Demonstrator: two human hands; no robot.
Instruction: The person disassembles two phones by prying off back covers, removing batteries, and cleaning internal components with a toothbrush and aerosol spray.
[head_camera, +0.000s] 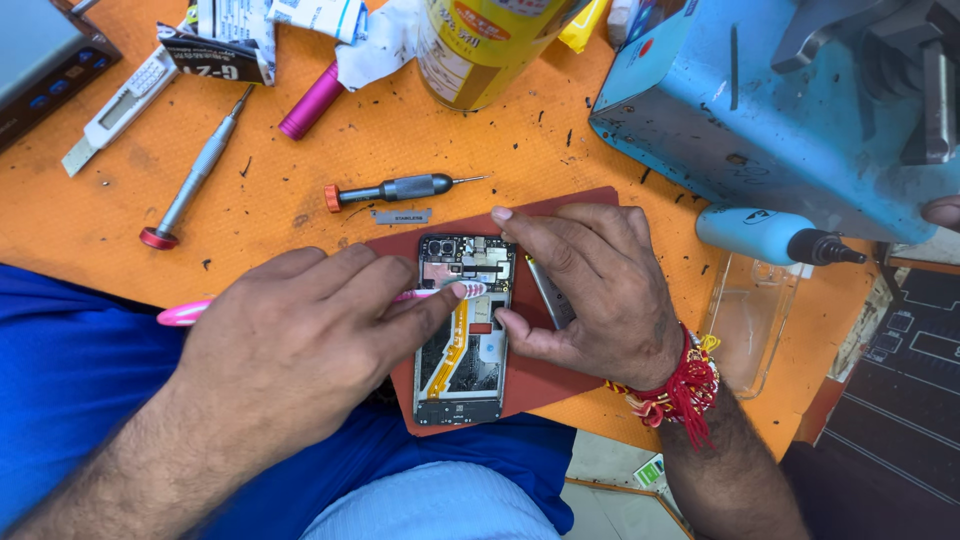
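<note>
An opened phone (462, 372) with its back cover off lies on a dark red mat (545, 385), circuit board and orange flex cable exposed. My left hand (300, 330) grips a pink toothbrush (182, 314) whose bristle head rests on the phone's upper half. From the right, my right hand (590, 290), a red thread band at its wrist, holds the phone by its right edge, thumb on the frame and index finger at the top corner. A small grey metal part (548, 292) sits under its fingers.
On the orange work mat (100, 210) lie two grey screwdrivers (395, 188) (195, 180), a small metal strip (400, 216), a pink cylinder (312, 100) and a yellow can (480, 50). A blue machine (760, 110), a light blue bottle (760, 235) and a clear phone case (740, 320) stand right.
</note>
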